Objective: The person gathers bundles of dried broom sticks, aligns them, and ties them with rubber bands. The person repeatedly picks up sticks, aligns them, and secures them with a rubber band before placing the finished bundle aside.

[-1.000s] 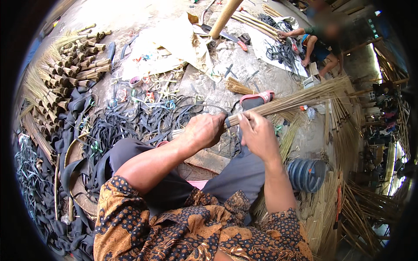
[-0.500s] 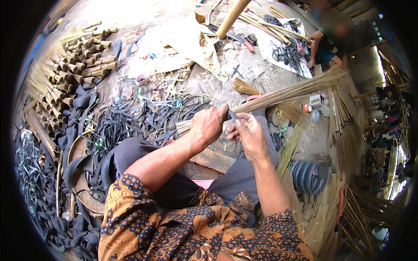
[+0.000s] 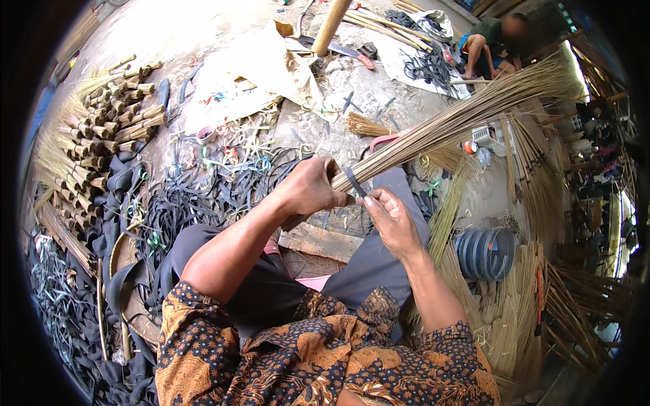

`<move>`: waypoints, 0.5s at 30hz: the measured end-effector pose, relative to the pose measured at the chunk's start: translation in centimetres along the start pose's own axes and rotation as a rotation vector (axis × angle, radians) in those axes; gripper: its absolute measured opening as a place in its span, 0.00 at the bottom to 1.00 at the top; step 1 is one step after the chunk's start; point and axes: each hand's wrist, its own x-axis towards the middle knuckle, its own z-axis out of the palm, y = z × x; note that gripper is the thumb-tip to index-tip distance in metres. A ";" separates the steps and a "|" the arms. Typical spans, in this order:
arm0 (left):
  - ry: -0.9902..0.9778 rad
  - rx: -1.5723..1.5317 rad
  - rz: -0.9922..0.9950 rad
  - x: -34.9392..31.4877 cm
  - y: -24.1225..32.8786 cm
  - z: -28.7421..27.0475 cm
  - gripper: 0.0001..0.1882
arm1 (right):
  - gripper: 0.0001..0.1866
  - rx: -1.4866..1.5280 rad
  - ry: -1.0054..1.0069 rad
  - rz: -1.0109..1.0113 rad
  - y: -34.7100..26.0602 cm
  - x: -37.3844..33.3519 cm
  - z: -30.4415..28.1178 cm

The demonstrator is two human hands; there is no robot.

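Note:
A long bundle of thin sticks (image 3: 440, 125) slants from my lap toward the upper right, its far end fanned out. My left hand (image 3: 313, 186) is closed round the bundle's thick near end. Across the sticks, just beyond that hand, lies a dark rubber strip (image 3: 355, 181). My right hand (image 3: 393, 223) pinches the strip's end between thumb and fingers, close beside my left thumb. The underside of the bundle, where the strip passes, is hidden.
Loose black rubber strips (image 3: 196, 193) cover the floor at left, beside stacked tied bundles (image 3: 101, 128). A wooden board (image 3: 321, 242) lies between my legs. Loose sticks (image 3: 508, 304) and a ribbed blue-grey container (image 3: 484, 254) are at right. Another person (image 3: 497, 47) sits at upper right.
The bundle has turned and now shows broader and more fanned. My left hand has shifted lower and rolled over. The strip now lies flat across the sticks, and my right hand has moved slightly down.

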 end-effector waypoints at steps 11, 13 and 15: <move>-0.166 -0.049 0.090 -0.7 1.7 1.9 0.17 | 0.16 0.130 0.003 -0.082 -0.1 1.7 0.4; -0.427 -0.352 -0.050 -0.6 1.6 1.7 0.19 | 0.16 0.233 -0.076 -0.077 0.0 1.8 0.5; -0.320 -0.274 0.048 -0.5 1.6 1.4 0.11 | 0.17 0.173 -0.078 -0.136 -0.1 2.0 0.5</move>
